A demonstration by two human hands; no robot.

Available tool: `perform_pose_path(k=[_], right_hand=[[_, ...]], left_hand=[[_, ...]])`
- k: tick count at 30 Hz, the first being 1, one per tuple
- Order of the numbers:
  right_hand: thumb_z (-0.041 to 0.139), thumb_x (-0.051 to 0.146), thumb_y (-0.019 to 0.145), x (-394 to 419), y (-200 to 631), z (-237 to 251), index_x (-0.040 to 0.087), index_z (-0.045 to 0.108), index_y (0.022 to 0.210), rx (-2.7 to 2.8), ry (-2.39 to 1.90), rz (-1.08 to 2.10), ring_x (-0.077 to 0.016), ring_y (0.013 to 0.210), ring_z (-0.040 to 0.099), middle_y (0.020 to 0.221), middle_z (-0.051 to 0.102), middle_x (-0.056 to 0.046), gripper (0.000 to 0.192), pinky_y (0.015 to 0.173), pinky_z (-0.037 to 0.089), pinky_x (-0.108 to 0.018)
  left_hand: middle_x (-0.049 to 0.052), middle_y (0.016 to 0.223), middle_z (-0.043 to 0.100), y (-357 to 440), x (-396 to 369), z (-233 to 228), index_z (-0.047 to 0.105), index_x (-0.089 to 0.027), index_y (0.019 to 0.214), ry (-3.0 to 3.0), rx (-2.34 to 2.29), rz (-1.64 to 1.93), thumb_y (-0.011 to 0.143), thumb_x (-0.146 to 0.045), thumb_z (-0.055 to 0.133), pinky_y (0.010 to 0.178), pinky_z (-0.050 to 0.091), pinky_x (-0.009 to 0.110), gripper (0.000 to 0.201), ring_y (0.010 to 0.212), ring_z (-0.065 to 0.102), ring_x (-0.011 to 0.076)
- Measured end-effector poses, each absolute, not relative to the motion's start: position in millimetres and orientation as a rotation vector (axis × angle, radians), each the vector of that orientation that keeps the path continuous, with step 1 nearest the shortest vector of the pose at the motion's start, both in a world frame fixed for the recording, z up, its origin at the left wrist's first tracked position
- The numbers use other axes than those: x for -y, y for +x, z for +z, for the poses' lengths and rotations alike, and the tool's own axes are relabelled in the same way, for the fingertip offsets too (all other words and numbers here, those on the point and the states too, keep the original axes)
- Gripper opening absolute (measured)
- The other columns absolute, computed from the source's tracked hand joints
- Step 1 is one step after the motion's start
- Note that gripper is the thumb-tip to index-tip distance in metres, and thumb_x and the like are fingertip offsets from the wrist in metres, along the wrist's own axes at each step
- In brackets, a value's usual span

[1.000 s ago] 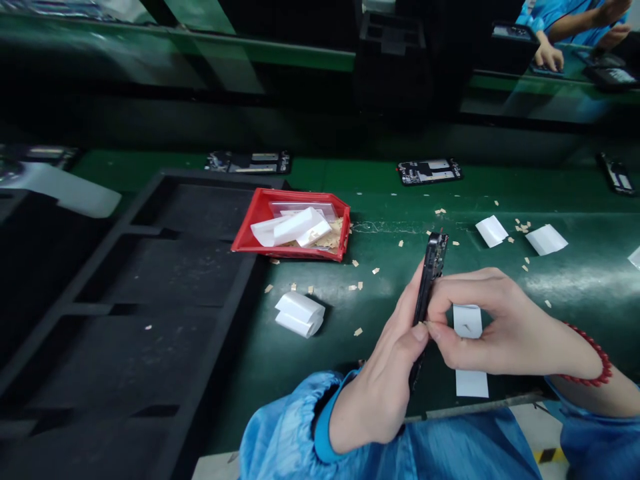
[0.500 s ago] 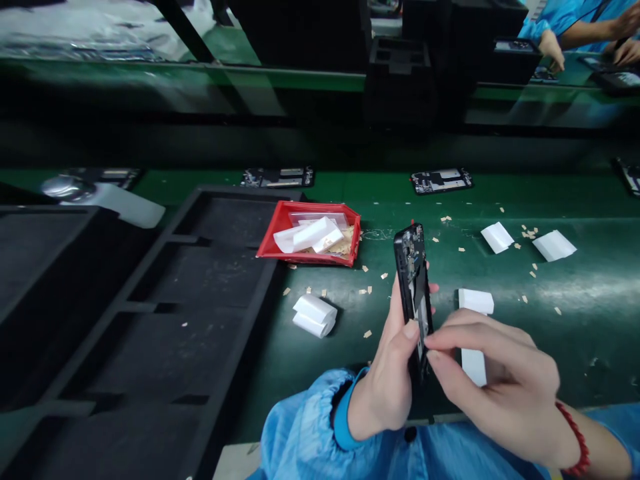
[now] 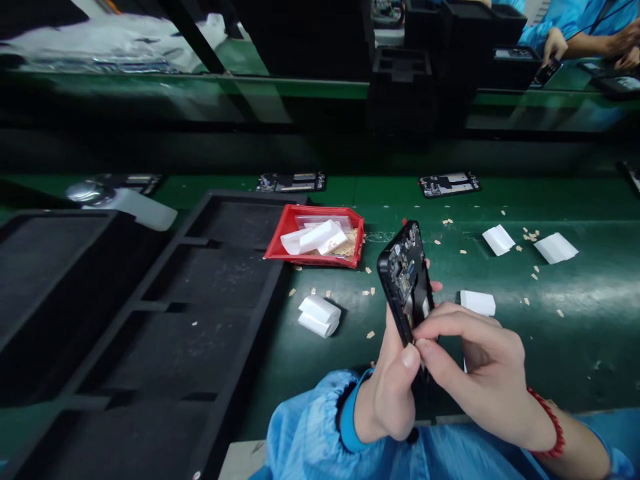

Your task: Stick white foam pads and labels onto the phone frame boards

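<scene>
An opened phone body (image 3: 406, 270), its circuit board showing at the top end, is held tilted above the green bench. My left hand (image 3: 393, 393) is closed around its lower part, thumb on the near edge and fingertips showing past the far edge. The thumb and index finger of my right hand (image 3: 480, 367) are pinched together at the lower part of the phone. Whatever is between those fingertips, if anything, is hidden. Folded white paper (image 3: 477, 303) lies on the bench behind my right hand.
A red bin (image 3: 314, 260) holds white papers and small tan pieces. At left stand a black compartment tray (image 3: 250, 320) and a white bottle (image 3: 145, 207). More phone bodies (image 3: 450, 185) line the back of the bench (image 3: 370, 373). Co-workers' hands (image 3: 554, 45) show at top right.
The phone has turned to show more of its board. My right hand has moved left, closer against the phone. The view has shifted slightly.
</scene>
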State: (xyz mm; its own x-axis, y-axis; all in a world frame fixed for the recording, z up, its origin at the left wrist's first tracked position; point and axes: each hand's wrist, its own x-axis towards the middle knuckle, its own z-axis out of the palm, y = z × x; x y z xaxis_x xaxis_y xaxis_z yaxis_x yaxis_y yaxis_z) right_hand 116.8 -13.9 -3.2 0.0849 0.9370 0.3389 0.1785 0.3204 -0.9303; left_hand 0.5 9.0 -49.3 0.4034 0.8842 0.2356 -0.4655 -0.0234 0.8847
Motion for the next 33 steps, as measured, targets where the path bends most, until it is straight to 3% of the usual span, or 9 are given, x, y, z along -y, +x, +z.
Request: perform_pose_path(k=[5,9,12,17,21,25,30,33], right_hand=[[0.065,0.007,0.089,12.6,116.4,-4.7,0.022,0.070,0.092,1.319,-1.051,0.921,-0.0087,0.074,0.065,0.080,0.069,0.002,0.016,0.068,0.054,-0.018],[0.060,0.007,0.092,11.3,117.2,-4.6,0.022,0.071,0.095,1.287,-1.002,0.999,-0.0084,0.078,0.066,0.086,0.071,0.000,0.019,0.071,0.054,-0.017],[0.064,0.009,0.089,9.6,117.7,-5.6,0.022,0.069,0.090,1.253,-1.048,0.995,-0.0078,0.071,0.063,0.079,0.069,0.003,0.014,0.068,0.053,-0.017],[0.070,0.008,0.083,8.3,117.9,-6.8,0.021,0.066,0.078,1.271,-1.120,0.889,-0.0068,0.061,0.056,0.068,0.063,0.005,0.015,0.060,0.050,-0.017],[0.072,0.007,0.081,9.2,122.2,-5.3,0.020,0.072,0.092,1.332,-1.068,0.893,-0.0082,0.068,0.062,0.078,0.070,0.002,0.018,0.065,0.054,-0.017],[0.064,0.008,0.088,7.1,131.7,-1.4,0.020,0.075,0.094,1.320,-1.066,1.025,-0.0084,0.070,0.067,0.078,0.073,0.001,0.017,0.068,0.055,-0.018],[0.064,0.018,0.092,-4.4,145.4,6.4,0.020,0.077,0.084,1.279,-1.087,1.325,-0.0076,0.064,0.068,0.069,0.074,0.001,0.016,0.061,0.054,-0.015],[0.068,0.018,0.089,-9.1,149.0,9.6,0.019,0.077,0.081,1.305,-1.112,1.356,-0.0079,0.060,0.065,0.066,0.073,0.001,0.013,0.058,0.052,-0.016]], left_hand=[[0.007,0.154,0.048,1.1,-9.3,-53.7,0.047,-0.026,0.148,1.198,-0.520,1.133,0.099,-0.051,0.038,0.121,0.030,0.056,0.055,0.144,0.040,0.0367],[0.011,0.152,0.047,-0.2,-13.2,-55.8,0.038,-0.023,0.153,1.249,-0.502,1.092,0.098,-0.055,0.032,0.122,0.027,0.057,0.064,0.144,0.038,0.0379],[0.009,0.154,0.042,-4.8,-15.3,-56.0,0.033,-0.025,0.156,1.319,-0.444,1.035,0.099,-0.050,0.034,0.122,0.027,0.057,0.061,0.143,0.038,0.0379],[0.005,0.152,0.044,-9.9,-14.1,-56.8,0.034,-0.029,0.156,1.327,-0.397,0.981,0.099,-0.047,0.038,0.115,0.037,0.053,0.060,0.130,0.049,0.0363],[0.000,0.156,0.046,-6.4,-11.1,-54.0,0.042,-0.035,0.152,1.058,-0.371,0.962,0.094,-0.050,0.047,0.105,0.046,0.048,0.060,0.123,0.056,0.0331],[0.001,0.158,0.045,-4.2,-10.4,-47.8,0.048,-0.034,0.149,0.967,-0.366,0.954,0.092,-0.050,0.052,0.120,0.030,0.052,0.059,0.144,0.040,0.0357],[0.007,0.158,0.042,-7.9,-13.7,-47.0,0.036,-0.029,0.156,1.023,-0.415,0.858,0.088,-0.051,0.054,0.119,0.029,0.059,0.073,0.144,0.038,0.0411],[0.007,0.157,0.043,-7.9,-16.3,-50.2,0.036,-0.028,0.155,1.144,-0.370,0.896,0.091,-0.051,0.049,0.123,0.021,0.059,0.069,0.147,0.033,0.0410]])
